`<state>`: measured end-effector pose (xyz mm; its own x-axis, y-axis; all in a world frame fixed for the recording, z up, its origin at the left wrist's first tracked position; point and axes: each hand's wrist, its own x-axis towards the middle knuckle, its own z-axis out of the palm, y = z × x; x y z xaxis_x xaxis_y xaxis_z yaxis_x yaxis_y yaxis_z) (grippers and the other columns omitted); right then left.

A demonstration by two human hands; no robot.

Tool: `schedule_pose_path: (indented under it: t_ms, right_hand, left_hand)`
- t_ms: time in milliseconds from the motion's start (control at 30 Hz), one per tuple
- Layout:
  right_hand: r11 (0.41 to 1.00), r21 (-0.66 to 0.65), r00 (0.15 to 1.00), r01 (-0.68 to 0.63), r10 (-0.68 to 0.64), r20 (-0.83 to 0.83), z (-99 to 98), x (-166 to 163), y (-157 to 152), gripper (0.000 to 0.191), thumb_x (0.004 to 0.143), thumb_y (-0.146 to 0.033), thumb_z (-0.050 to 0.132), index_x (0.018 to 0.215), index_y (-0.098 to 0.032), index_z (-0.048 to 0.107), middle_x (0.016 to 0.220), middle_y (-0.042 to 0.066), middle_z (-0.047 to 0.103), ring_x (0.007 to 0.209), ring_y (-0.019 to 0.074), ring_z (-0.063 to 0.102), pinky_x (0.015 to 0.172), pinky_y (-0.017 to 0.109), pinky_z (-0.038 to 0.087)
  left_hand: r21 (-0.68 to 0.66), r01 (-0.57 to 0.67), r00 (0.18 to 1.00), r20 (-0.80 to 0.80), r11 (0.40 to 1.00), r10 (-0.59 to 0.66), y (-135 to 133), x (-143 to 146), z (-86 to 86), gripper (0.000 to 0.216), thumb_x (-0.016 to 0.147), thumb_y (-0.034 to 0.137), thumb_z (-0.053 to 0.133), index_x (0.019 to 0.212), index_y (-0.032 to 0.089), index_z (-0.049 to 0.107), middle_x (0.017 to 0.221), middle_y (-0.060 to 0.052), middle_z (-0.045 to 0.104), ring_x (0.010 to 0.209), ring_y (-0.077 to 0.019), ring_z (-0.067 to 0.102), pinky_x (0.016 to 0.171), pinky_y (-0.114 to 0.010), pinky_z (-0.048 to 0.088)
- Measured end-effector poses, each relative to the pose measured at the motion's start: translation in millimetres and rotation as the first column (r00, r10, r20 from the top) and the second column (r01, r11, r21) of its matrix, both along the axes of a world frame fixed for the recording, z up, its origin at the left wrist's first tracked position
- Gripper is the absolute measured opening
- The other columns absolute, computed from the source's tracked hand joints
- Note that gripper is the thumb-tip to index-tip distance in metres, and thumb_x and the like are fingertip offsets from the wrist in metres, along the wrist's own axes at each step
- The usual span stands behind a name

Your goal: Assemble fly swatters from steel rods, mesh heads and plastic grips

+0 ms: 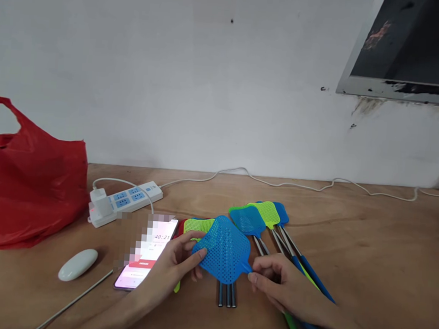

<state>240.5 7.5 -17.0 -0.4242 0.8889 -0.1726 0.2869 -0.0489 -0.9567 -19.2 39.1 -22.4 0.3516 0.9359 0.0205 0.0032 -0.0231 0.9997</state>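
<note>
A blue perforated fly swatter head [226, 250] is held above the table between both hands. My left hand [185, 257] pinches its left edge between thumb and fingers. At the head's narrow neck, my right hand [277, 279] closes its thumb and fingers. Below the head, several metal rods [227, 298] lie side by side, their upper ends hidden by it. Behind my left hand lies a green swatter head [199, 226], with red showing beside it. Further right are more fly swatters, among them a blue one [247, 220] and a green one [267, 213], their handles running under my right arm.
A lit phone [161, 238] lies left of my left hand, partly blurred out. A white power strip [126, 203] with a plugged-in charger sits behind it. A red plastic bag [33, 186] and a white oval object [78, 265] are at the left. A thin cable [289, 184] runs along the wall.
</note>
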Motion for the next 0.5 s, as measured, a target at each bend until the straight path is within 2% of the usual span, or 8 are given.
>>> schedule_pose_path:
  t_ms: [133, 267, 500]
  right_hand:
    - [0.998, -0.008, 0.997, -0.062, 0.062, -0.045, 7.1, -0.2, -4.4, 0.045, 0.091, -0.06, 0.052, 0.074, -0.019, 0.057, 0.039, -0.012, 0.034, 0.032, 0.0056, 0.028, 0.036, 0.02, 0.017]
    - [0.996, -0.048, 0.989, -0.071, 0.064, -0.13, 9.2, -1.0, -6.3, 0.045, 0.091, -0.059, 0.053, 0.073, -0.019, 0.059, 0.039, -0.011, 0.037, 0.032, 0.0057, 0.028, 0.035, 0.02, 0.018]
    - [0.985, -0.153, 0.952, -0.085, 0.035, -0.303, 1.4, -9.1, -5.7, 0.045, 0.089, -0.059, 0.054, 0.068, -0.019, 0.058, 0.036, -0.01, 0.041, 0.027, 0.0054, 0.025, 0.031, 0.019, 0.015]
  left_hand:
    - [-0.032, -0.019, 1.0, 0.012, 0.999, 0.019, 1.4, -2.4, 2.2, 0.056, 0.079, 0.053, 0.075, 0.119, 0.017, 0.062, 0.066, 0.002, 0.064, 0.052, -0.0136, 0.06, 0.049, -0.024, 0.051]
    - [-0.016, -0.023, 0.998, 0.058, 1.0, 0.024, 1.2, -4.3, 3.5, 0.05, 0.08, 0.049, 0.076, 0.116, 0.017, 0.064, 0.071, 0.0, 0.067, 0.051, -0.0118, 0.06, 0.045, -0.021, 0.049]
    - [0.042, -0.105, 0.984, 0.146, 0.994, 0.098, 4.1, -5.7, 1.6, 0.043, 0.078, 0.045, 0.08, 0.108, 0.018, 0.068, 0.066, 0.002, 0.065, 0.05, -0.0127, 0.062, 0.044, -0.022, 0.053]
